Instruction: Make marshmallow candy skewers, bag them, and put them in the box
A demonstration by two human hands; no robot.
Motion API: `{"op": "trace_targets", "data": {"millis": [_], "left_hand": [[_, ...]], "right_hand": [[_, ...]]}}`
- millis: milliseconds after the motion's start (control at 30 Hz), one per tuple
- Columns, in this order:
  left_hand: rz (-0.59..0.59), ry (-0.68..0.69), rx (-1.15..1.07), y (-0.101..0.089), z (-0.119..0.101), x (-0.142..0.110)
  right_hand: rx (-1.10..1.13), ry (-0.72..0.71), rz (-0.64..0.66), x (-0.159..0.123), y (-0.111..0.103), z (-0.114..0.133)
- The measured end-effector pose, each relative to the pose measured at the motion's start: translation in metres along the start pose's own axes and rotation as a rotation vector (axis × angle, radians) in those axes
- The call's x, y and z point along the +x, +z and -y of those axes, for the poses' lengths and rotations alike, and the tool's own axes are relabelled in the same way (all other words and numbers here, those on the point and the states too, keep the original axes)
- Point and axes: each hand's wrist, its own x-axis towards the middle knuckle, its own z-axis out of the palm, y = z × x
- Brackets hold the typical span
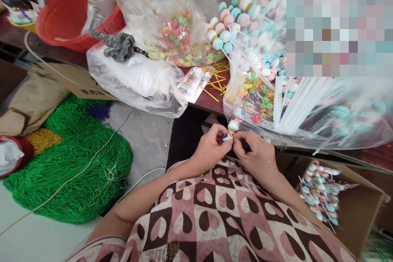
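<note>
I judge the step in hand to be closing the near end of the wrapper (227,136) around a candy stick (233,125). The stick is between my hands, just short of the worktop (208,101) and beyond my lap (219,204); its far end points away from me, towards the plastic bag (231,97) that hangs at the edge. Whether it touches that bag I cannot tell.

The next move, as I see it, calls for a steady hold on one side while the other works the gathered film, firm enough not to slip yet light enough not to squash the soft pieces.

My left grip (213,147) is closed on the wrapped near end, thumb and forefinger pinching it, the other fingers curled in. My right grip (257,154) is drawn to a small pinch at the same end, thumb against forefinger, just beside the left. It seems to have the film's tip; whether a tie is in there too, my fingers hide.

Gold ties (218,78) lie on the worktop beside printed bags (196,82), and wrapped sticks (319,196) fill part of the box (357,213) at my right.
</note>
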Motion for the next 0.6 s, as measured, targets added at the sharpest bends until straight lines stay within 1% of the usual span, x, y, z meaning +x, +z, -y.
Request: {"op": "trace_targets", "data": {"millis": [133,200,333,400,533,600], "left_hand": [[-0.041,-0.009,0.047,-0.001,0.002,0.001],[-0.041,-0.021,0.041,-0.001,0.002,0.001],[0.006,-0.071,-0.098,-0.001,-0.003,0.002],[0.044,-0.134,-0.214,-0.002,-0.005,0.003],[0.123,-0.24,-0.479,-0.005,0.0,0.005],[0.143,-0.229,-0.57,-0.004,0.003,0.007]], "right_hand": [[-0.034,-0.027,0.009,0.001,0.0,0.002],[-0.033,-0.024,0.017,0.001,-0.001,0.004],[0.016,0.029,-0.003,0.001,-0.004,0.005],[0.088,0.119,-0.001,0.0,-0.006,0.003],[0.331,0.433,0.028,-0.003,-0.01,-0.006],[0.465,0.525,0.134,-0.002,-0.012,-0.007]]}}
